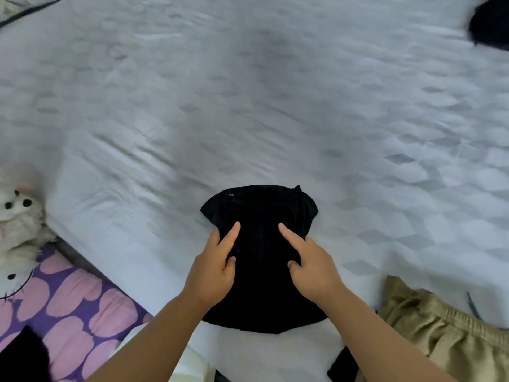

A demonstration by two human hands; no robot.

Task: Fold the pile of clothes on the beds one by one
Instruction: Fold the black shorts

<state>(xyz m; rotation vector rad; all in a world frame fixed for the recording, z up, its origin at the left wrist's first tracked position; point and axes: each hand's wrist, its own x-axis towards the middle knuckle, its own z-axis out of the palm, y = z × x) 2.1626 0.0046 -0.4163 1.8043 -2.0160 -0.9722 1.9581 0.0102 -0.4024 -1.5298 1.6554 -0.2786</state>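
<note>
Both forearms are bare, with no sleeves visible.

White patterned bed (248, 92), folded black garment (261, 210) near edge, tan shorts (429, 326), dark clothing (493, 26) far corner
</note>
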